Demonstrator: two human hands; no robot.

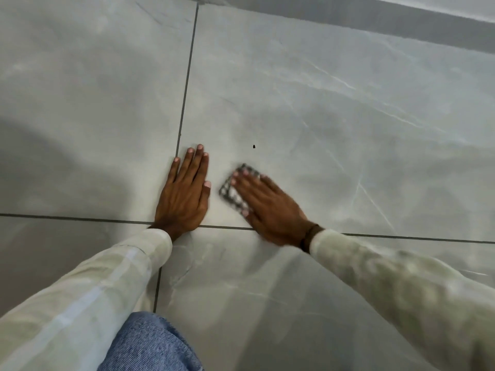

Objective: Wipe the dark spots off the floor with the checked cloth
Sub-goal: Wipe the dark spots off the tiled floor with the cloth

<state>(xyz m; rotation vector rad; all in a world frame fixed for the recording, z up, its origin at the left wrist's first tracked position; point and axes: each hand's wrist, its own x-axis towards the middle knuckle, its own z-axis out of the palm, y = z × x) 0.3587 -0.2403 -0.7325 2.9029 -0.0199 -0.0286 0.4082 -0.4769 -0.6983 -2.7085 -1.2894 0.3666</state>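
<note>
A: Denim-clad knee (150, 344) sat lowest in frame, pale sleeves above it. Hands?

B: Left hand (184, 194) lay flat and open on the grey marbled tile floor (321, 89), bracing, holding nothing. Right hand (267, 207) was blurred, fingers spread, pressing the small black-and-white checked cloth (235, 191) down on the tile.

A: Step?

B: Mid-wipe, I'd judge. One small dark spot (253, 147) remained just beyond the cloth, apart from it.

A: Next?

B: Probably slide the cloth forward over that spot, keeping pressure on.

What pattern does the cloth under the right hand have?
A dark-and-white check; the cloth shows best in the head view.
</note>
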